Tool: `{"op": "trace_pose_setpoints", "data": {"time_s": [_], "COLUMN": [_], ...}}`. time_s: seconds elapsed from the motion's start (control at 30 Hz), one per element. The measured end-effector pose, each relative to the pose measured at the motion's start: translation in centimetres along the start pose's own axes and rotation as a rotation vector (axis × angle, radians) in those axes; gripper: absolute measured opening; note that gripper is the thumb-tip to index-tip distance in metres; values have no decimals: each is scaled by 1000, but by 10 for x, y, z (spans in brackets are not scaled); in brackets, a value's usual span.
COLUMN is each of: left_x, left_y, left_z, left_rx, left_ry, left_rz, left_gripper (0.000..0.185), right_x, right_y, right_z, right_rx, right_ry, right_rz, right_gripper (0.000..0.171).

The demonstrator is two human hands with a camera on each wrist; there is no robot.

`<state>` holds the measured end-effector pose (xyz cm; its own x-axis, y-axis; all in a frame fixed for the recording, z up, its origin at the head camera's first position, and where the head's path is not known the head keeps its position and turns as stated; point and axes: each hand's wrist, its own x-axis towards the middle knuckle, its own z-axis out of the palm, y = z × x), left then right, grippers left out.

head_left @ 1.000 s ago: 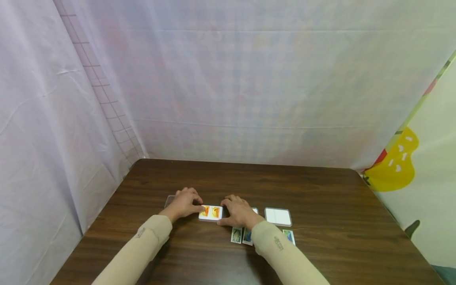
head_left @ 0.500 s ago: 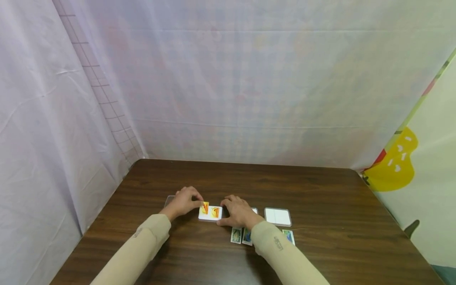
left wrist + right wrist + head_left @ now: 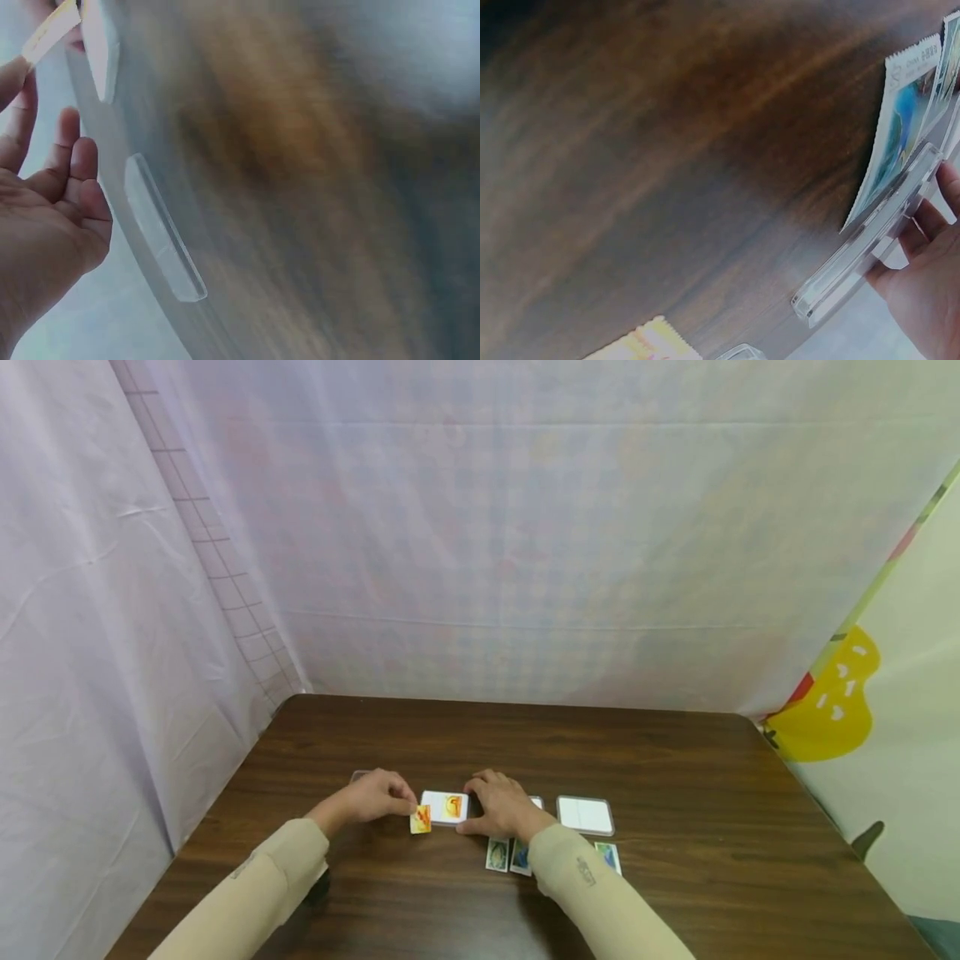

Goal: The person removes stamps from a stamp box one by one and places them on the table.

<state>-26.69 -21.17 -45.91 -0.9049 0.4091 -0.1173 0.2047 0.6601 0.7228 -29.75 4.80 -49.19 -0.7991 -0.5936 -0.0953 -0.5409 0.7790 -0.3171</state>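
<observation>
A small orange stamp (image 3: 421, 819) is pinched between the thumb and fingertips of my left hand (image 3: 411, 804), just off the front left corner of a clear holder with a white insert (image 3: 437, 802). One more orange stamp (image 3: 453, 806) lies on the holder's right half. My right hand (image 3: 471, 810) steadies the holder's right edge, thumb at the front and fingers at the back. In the left wrist view the pinched stamp (image 3: 49, 34) shows at the top left beside the holder's edge (image 3: 101, 45).
A second white-backed holder (image 3: 585, 816) lies to the right. Several blue and green stamps (image 3: 497, 854) sit in front of my right wrist, one seen close (image 3: 900, 127). A clear plate (image 3: 358, 775) lies behind my left hand. The brown table (image 3: 675, 877) is curtained on three sides.
My left hand has lifted the left orange stamp off the holder and drawn it toward me and to the left. The right hand has stayed put.
</observation>
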Motion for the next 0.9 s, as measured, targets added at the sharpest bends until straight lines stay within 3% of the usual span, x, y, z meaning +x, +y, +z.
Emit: {"op": "trace_pose_setpoints", "data": {"time_s": [0.1,0.2,0.27,0.43,0.57,0.73,0.9], "left_x": [-4,-6,-5,-1,10,28,41], "left_y": [-1,-4,-5,-3,6,15,14], "left_z": [7,14,19,24,26,32,37], "left_rx": [64,177,245,360,368,335,325], "left_ry": [-33,3,43,133,194,191,154], "left_rz": [106,201,224,177,127,82,25], "left_gripper": [8,7,6,9,5,15,25], "right_x": [0,0,0,-1,-2,-2,-1], "right_y": [2,2,2,0,-1,-1,-2], "right_z": [0,1,1,-1,-3,-3,-2], "right_rx": [1,4,-1,8,5,3,4], "right_ry": [8,16,11,5,-1,-13,-23], "right_rz": [-1,-3,-2,-2,3,11,18], "right_gripper": [68,68,68,69,69,70,70]}}
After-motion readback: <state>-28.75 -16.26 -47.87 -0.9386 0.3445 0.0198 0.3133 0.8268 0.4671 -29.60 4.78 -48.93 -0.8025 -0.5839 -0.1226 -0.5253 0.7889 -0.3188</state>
